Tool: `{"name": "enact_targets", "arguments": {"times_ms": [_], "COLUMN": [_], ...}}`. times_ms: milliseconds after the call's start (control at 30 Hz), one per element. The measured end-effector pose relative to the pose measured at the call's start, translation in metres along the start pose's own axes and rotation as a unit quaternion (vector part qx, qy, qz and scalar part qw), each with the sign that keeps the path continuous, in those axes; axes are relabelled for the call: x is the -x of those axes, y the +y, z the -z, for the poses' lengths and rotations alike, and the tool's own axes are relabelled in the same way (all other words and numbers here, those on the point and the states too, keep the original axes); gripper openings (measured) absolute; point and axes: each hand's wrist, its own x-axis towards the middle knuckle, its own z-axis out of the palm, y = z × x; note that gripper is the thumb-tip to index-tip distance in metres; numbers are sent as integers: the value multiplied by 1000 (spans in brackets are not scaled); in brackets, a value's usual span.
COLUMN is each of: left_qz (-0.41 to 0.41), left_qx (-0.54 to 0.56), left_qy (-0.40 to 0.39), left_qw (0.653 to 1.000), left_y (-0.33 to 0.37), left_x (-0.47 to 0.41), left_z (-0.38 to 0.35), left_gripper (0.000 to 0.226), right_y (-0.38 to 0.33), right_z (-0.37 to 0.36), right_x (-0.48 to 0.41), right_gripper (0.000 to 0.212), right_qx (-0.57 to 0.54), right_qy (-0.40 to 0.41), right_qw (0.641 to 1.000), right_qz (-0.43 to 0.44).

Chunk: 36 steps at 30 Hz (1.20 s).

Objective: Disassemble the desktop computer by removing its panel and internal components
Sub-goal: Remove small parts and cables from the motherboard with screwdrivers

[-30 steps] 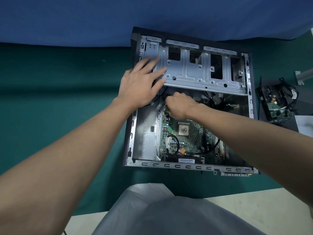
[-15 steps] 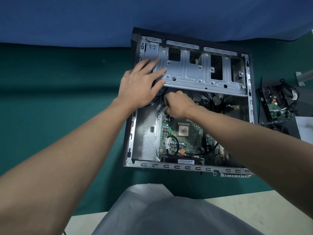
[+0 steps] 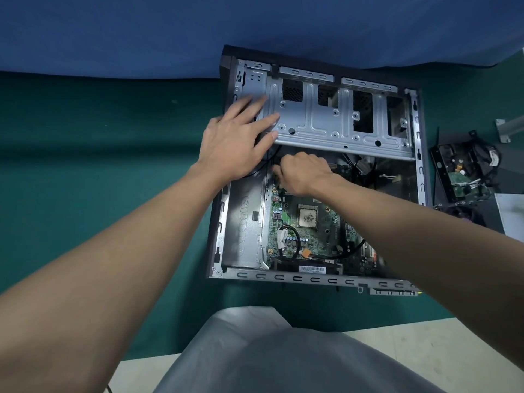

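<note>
The desktop case (image 3: 241, 275) lies on its side with its panel off, on the green cloth. My left hand (image 3: 235, 140) rests flat, fingers straight, on the left end of the silver drive cage (image 3: 340, 120). My right hand (image 3: 303, 173) reaches in just below the cage edge, fingers curled down at the top left corner of the green motherboard (image 3: 309, 236). What the fingers hold is hidden under the hand. The bare processor (image 3: 307, 215) shows at the board's middle, with black cables (image 3: 289, 242) below it.
Removed parts, a drive with tangled cables (image 3: 465, 168), lie on a dark panel right of the case. A white sheet (image 3: 510, 211) sits at the right edge. A blue cloth (image 3: 141, 32) hangs behind. My grey-clad knee (image 3: 269, 355) is at the bottom.
My right hand has shifted slightly left along the motherboard's top edge. My left hand stays on the drive cage.
</note>
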Motion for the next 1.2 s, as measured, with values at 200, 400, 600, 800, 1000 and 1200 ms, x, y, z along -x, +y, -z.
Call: {"name": "enact_targets", "arguments": {"times_ms": [200,400,600,800,1000,1200], "left_qz": [1,0,3,2,0,-1], "left_qx": [2,-2,-1,0,2,3], "left_qy": [0,0,-3,0,4,8], "left_qw": [1000,1000,1000,1000,1000,1000], "left_y": [0,0,0,0,0,1], "left_x": [0,0,0,0,1,1], "left_z": [0,0,0,1,1,0], "left_gripper": [46,46,46,46,46,46], "right_y": [0,0,-1,2,1,0], "right_z": [1,-1,1,-1,2,2], "right_x": [1,0,-2,-4,-4,-1], "right_gripper": [6,27,10,28,14,19], "right_qx": [-41,13,-94,-16,-86,-7], "right_qy": [-31,12,-42,-16,-42,-9], "right_qw": [999,1000,994,1000,995,1000], "right_qz": [16,-3,-21,-6,-8,15]}}
